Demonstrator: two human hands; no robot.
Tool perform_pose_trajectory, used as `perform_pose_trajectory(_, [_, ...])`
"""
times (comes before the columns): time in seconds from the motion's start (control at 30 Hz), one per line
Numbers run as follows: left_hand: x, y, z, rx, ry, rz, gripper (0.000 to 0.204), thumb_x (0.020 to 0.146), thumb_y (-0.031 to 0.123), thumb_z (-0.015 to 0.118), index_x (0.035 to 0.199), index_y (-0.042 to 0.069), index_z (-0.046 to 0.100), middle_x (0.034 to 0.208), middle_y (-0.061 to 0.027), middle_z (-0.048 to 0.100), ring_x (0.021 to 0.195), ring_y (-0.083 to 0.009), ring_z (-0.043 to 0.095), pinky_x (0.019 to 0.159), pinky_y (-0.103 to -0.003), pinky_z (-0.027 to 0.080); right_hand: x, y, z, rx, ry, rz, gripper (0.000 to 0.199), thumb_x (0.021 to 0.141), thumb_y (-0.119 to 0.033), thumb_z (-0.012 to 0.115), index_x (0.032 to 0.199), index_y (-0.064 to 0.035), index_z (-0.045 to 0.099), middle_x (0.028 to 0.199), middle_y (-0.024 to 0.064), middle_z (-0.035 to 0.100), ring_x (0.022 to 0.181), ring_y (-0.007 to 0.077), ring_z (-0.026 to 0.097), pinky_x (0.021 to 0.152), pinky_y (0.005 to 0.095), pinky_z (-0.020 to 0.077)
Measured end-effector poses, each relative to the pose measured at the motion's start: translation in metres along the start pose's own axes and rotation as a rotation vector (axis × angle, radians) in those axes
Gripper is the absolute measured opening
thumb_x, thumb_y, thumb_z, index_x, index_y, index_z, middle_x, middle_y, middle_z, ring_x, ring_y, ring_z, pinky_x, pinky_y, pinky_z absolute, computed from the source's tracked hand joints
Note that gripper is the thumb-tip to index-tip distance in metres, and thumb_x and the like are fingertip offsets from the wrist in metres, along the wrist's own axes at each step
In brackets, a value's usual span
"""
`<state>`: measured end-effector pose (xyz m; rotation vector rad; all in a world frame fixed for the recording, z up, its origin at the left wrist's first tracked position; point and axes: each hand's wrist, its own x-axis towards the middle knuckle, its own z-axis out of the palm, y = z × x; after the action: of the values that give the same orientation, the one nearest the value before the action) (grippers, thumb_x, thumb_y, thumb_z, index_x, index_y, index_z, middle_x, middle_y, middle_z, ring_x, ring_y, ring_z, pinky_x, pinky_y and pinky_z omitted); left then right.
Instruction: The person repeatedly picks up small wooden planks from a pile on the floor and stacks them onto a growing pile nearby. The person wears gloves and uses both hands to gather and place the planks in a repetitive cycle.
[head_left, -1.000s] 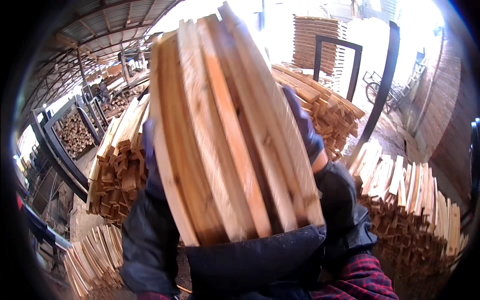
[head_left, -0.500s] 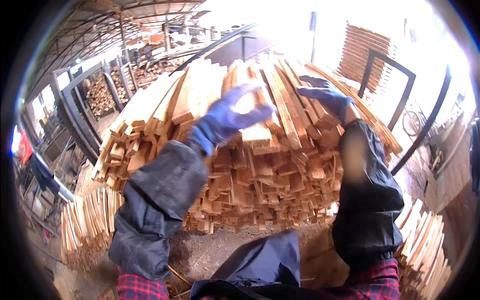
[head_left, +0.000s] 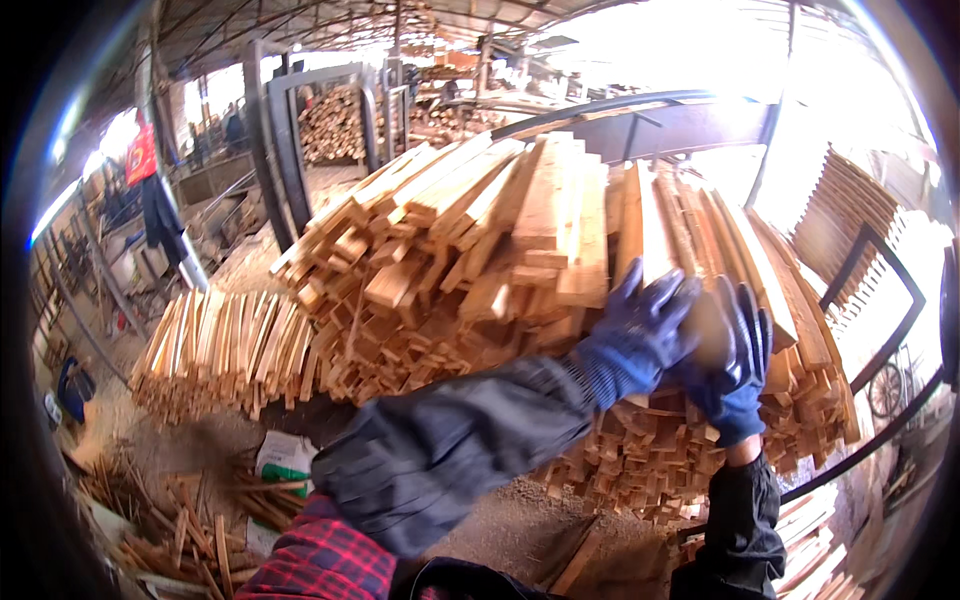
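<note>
A big pile of short wooden slats [head_left: 450, 260] fills the middle of the view, ends toward me. A bundle of longer slats [head_left: 690, 230] lies on its right side. My left hand [head_left: 640, 335], in a blue glove, reaches across from the lower left, fingers spread against the ends of those slats. My right hand [head_left: 738, 375], also blue-gloved, is right beside it, fingers up and touching the same ends. Neither hand grips anything. The spot between the hands is blurred.
A low stack of slats [head_left: 220, 340] lies at the left, with scrap sticks [head_left: 170, 520] and a green-and-white packet [head_left: 280, 460] on the sawdust floor. A dark metal frame [head_left: 275, 150] stands behind, with more wood [head_left: 335, 120] beyond. Another slat stack [head_left: 850, 220] and a metal rail [head_left: 880, 420] are at the right.
A second ago I held a bundle of slats up in front of me. It now lies on the pile, and both hands have come back to its near ends.
</note>
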<state>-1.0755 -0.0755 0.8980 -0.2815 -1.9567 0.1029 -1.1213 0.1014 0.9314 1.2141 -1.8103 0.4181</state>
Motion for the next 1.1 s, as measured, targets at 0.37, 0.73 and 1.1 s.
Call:
perform_pose_trajectory(0.37, [-0.236,-0.001,-0.191,-0.302,-0.185,-0.574,0.069,0.08,0.053,0.065,0.129,0.006,0.053,0.132,-0.0192,0.051,0.125,-0.0361,0.046,0.104,-0.054,0.035,-0.059,-0.114,0.03,0.193,0.072,-0.08,0.047,0.097,-0.025,0.048,0.139,-0.0022,0.045,0.133,0.0193,0.053,0.118,0.0292,0.055,0.097,0.0376,0.0453])
perform_pose_trajectory(0.73, [-0.555,0.08,-0.484,-0.486,-0.502,-2.217,0.074,0.081,0.059,0.061,0.128,0.002,0.056,0.126,-0.0229,0.058,0.117,-0.0372,0.056,0.1,-0.041,0.043,-0.101,-0.576,0.134,1.286,-1.483,-0.564,0.046,0.082,-0.021,0.069,0.12,0.0028,0.06,0.123,0.0218,0.06,0.117,0.034,0.056,0.103,0.0411,0.0406])
perform_pose_trajectory(1.1, [-0.672,0.108,-0.583,-0.285,0.251,-2.581,0.066,0.082,0.052,0.068,0.128,0.007,0.057,0.125,-0.0171,0.061,0.118,-0.0292,0.057,0.102,-0.036,0.042,-0.112,-0.789,0.182,1.265,-1.598,-1.113,0.049,0.08,-0.023,0.07,0.123,-0.0034,0.059,0.124,0.0183,0.061,0.117,0.037,0.056,0.102,0.042,0.0425])
